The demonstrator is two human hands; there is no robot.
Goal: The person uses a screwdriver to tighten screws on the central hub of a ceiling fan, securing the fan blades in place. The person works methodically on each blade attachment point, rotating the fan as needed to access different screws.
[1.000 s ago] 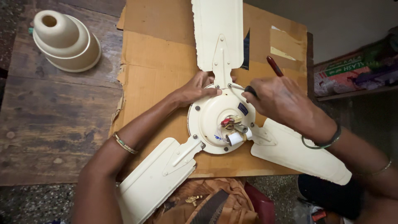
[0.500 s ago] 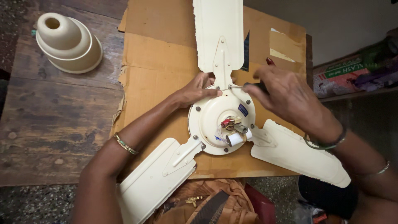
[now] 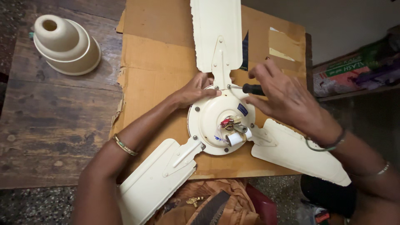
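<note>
The ceiling fan [image 3: 221, 121] lies flat on a sheet of brown cardboard [image 3: 154, 54] spread over my worn wooden table [image 3: 50, 112], seen from my head camera; it is cream all over, with three long blades: one pointing away from me, one toward my lower left, one toward my lower right; its round motor housing sits in the middle, ringed with small screws, and at the hub I see a red part, a white cylinder and a few thin wires; the paint at the blade edges looks chipped. My left hand [image 3: 193, 89] rests on the housing's upper left rim, fingers pressed flat beside the far blade's bracket, gripping nothing. My right hand [image 3: 287, 98] is closed around the dark handle of a screwdriver [image 3: 250, 88], its thin shaft lying level with the tip at a screw by that bracket. Two cream fan cups [image 3: 66, 43], nested, stand well apart at the table's far left.
</note>
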